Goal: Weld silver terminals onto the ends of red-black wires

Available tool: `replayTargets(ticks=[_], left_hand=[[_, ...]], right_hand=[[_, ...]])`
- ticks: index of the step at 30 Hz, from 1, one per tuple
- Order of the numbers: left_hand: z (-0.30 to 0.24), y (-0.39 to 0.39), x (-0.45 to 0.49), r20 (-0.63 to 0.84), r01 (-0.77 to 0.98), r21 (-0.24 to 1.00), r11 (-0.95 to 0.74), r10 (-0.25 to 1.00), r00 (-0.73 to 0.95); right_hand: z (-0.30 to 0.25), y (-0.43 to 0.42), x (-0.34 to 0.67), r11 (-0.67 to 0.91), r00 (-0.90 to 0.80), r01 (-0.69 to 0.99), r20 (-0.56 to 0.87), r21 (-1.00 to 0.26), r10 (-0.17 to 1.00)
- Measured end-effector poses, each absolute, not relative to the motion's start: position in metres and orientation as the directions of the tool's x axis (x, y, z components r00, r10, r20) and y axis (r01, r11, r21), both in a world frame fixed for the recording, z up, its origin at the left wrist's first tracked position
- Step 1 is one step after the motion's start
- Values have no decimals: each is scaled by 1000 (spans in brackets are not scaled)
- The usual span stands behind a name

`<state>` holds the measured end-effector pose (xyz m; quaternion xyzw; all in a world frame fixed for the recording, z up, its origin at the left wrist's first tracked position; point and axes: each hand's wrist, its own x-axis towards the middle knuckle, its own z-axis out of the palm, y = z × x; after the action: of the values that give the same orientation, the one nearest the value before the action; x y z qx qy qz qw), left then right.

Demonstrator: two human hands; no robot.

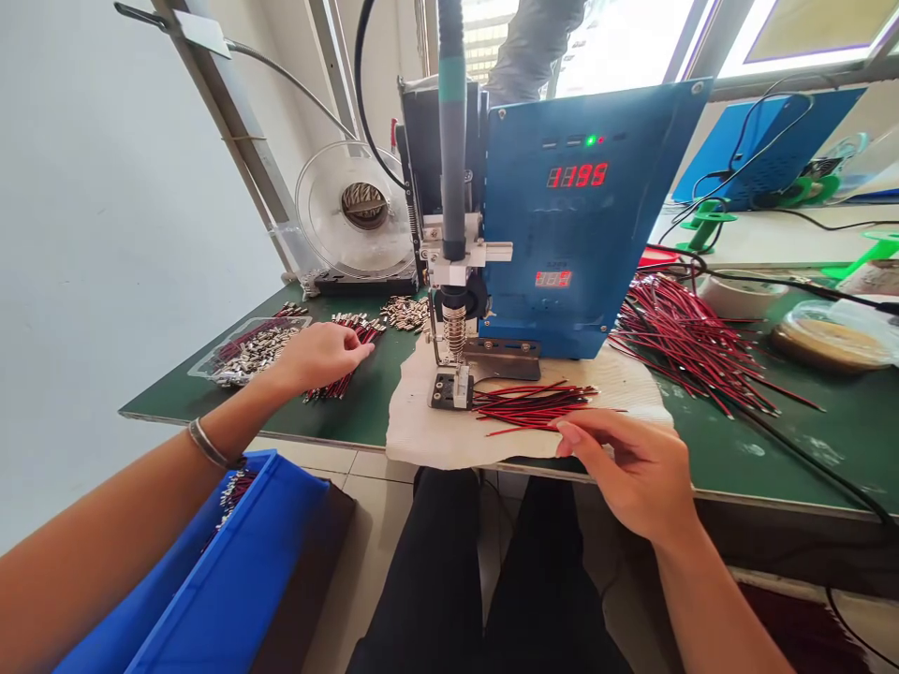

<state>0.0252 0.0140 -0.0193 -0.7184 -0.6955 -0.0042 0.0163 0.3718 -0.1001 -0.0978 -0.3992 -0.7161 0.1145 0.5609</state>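
Observation:
My right hand (pixel 625 468) is at the front edge of the table, thumb and fingers pinched on the end of a red-and-black wire (pixel 520 431). Beside that wire lies a loose bunch of red-and-black wires (pixel 537 404) on a cream cloth (pixel 414 421). Over on the left, my left hand (pixel 327 356) hovers above a row of wires with metal connectors (pixel 333 386). Its fingers are closed together; whatever they hold is hidden. Between my hands stands a blue soldering machine (pixel 582 234) with its vertical head (pixel 454 328) above a small black fixture (pixel 449 388).
A clear tray of metal connectors (pixel 257 351) sits left, near a loose connector pile (pixel 407 314). A large heap of wires (pixel 692 337) lies right, by a round container (pixel 832 337). Below the table's left edge is a blue bin (pixel 211 571). A grey sleeve (pixel 537 47) shows behind the machine.

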Motion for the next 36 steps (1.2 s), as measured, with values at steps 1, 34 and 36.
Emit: replayTargets(ticks=[1, 34, 36], left_hand=[[-20, 14, 26, 35, 999, -18, -36, 999, 37], [-25, 18, 43, -67, 906, -406, -116, 993, 97], [-25, 19, 43, -68, 906, -408, -108, 994, 87]], right_hand=[[-98, -100, 372, 655, -56, 441, 710, -614, 702], [-100, -100, 373, 593, -42, 461, 652, -660, 757], [-99, -100, 373, 598, -42, 459, 657, -657, 753]])
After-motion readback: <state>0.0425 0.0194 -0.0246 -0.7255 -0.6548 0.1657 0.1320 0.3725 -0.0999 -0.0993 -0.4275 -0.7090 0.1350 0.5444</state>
